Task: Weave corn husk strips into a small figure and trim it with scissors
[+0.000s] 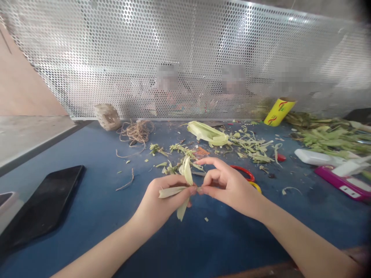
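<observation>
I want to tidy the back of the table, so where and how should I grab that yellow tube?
Probably best round the middle of the yellow tube, from the front left, fingers wrapped across its side. It is a cylinder leaning to the right, with the metal mesh behind it and the leaf pile crowding its right.

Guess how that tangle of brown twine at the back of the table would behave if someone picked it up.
The brown twine would probably be floppy and light, being thin strands in a loose heap. Pulling one strand might drag others along, since the loops cross. It seems unlikely to roll, as a loose end trails across the table.
</observation>
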Tool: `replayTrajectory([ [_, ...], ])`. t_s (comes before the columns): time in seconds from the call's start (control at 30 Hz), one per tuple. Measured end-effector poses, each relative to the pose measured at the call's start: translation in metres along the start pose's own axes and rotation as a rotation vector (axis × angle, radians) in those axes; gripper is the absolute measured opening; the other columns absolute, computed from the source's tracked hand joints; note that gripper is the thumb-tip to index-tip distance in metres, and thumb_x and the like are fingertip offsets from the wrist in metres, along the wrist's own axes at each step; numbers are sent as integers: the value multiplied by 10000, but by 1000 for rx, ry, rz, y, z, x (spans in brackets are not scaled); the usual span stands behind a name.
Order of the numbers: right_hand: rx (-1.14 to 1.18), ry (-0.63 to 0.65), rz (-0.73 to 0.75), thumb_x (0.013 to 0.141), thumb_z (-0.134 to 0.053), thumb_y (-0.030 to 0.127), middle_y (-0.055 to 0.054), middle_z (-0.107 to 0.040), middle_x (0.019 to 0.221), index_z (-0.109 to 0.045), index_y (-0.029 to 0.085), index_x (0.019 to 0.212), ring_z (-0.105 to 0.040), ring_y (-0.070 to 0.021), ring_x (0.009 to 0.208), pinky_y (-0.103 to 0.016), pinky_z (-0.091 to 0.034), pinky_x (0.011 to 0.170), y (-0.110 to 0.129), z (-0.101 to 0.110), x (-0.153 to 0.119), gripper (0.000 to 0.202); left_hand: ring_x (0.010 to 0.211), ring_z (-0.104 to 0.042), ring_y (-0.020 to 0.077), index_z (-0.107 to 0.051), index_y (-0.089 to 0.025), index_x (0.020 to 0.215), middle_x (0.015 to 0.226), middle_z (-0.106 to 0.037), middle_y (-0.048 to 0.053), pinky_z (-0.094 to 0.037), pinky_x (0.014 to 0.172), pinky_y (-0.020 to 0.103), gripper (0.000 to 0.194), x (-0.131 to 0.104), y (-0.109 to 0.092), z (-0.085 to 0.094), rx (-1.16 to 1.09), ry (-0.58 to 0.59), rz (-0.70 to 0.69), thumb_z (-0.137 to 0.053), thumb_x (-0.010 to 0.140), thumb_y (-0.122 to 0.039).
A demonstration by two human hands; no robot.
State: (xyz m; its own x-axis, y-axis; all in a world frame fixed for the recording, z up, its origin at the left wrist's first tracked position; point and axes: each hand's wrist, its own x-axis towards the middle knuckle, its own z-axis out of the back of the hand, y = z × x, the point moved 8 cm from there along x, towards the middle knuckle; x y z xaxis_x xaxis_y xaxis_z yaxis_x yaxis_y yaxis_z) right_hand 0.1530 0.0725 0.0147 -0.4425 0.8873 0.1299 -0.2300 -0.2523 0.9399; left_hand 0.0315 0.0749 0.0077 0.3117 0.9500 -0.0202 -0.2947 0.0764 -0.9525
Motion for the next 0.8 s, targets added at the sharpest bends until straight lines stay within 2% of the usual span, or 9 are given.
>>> replayTrajectory([
  [0.1,-131,-33,40,770,-568,228,13,-566,807,-504,266,1077,-531,-112,716,-248,-439,668,4,5,3,316,491,-568,122,-610,-138,641,538,-572,-6,-449,473,200,143,0,7,-11,-105,93,61,-618,689,-272],
  [0.2,-180,-97,92,749,-592,250,-16,-590,830,-609,200,811,-512,-118,691,-243,-416,615,10,9,5,81,526,-577,119,-622,-130,684,606,-586,2,-465,505,210,153,-1,10,-22,-203,164,72,-630,677,-282],
  [0.3,-135,-130,123,732,-609,261,-16,-589,716,-609,174,667,-522,-126,666,-241,-407,584,13,9,6,109,525,-565,111,-621,-123,685,578,-585,3,-443,497,200,177,-1,11,-24,-211,153,60,-615,697,-299],
  [0.47,-61,-170,71,713,-626,283,0,-582,649,-607,174,644,-527,-117,622,-226,-413,554,7,14,6,130,532,-556,114,-638,-125,662,548,-591,0,-456,510,213,194,-1,15,-22,-281,144,99,-654,674,-318],
  [0.6,-14,-185,19,736,-600,298,-9,-598,683,-612,175,680,-544,-123,637,-235,-443,576,1,17,9,136,549,-571,111,-673,-128,655,571,-640,18,-442,521,198,199,0,17,-17,-381,106,142,-674,665,-327],
  [0.67,-64,-282,74,756,-576,293,-25,-597,795,-609,194,842,-538,-127,655,-255,-453,592,5,25,5,136,587,-591,115,-694,-131,722,632,-676,40,-442,543,194,221,0,22,-13,-464,55,205,-667,676,-345],
  [0.73,-220,-490,224,762,-566,255,-46,-565,920,-540,228,1035,-521,-139,687,-290,-454,625,20,39,-6,276,639,-613,121,-696,-140,826,729,-700,62,-462,589,202,255,1,27,-11,-575,23,271,-658,690,-352],
  [0.8,-493,-636,465,754,-564,193,-56,-538,956,-505,267,1100,-512,-165,756,-322,-434,676,44,39,-25,359,667,-625,124,-687,-138,869,782,-705,74,-480,628,214,256,1,29,-10,-668,9,298,-662,696,-326],
])
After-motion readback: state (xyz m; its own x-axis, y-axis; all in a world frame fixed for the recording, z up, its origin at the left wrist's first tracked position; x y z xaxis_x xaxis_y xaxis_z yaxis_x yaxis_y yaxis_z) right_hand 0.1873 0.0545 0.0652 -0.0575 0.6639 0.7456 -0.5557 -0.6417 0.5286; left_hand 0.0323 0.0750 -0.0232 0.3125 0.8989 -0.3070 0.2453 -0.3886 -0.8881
